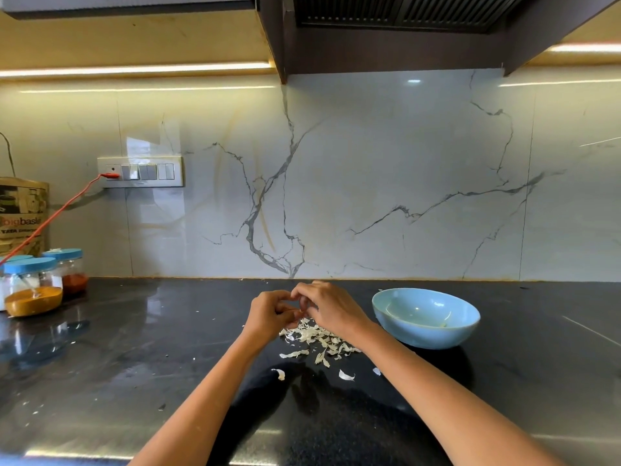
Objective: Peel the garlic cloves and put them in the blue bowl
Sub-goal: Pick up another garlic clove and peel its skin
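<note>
Warm under-cabinet striplight, glossy countertop (134,364) glare

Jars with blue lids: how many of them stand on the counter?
3 at the far left: the front jar holds yellow powder, the jar behind it to the right holds red powder, and a third jar shows only its lid. More may be hidden.

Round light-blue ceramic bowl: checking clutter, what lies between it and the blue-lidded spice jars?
Head view: both hands, left hand, right hand, above white garlic peels.
</note>
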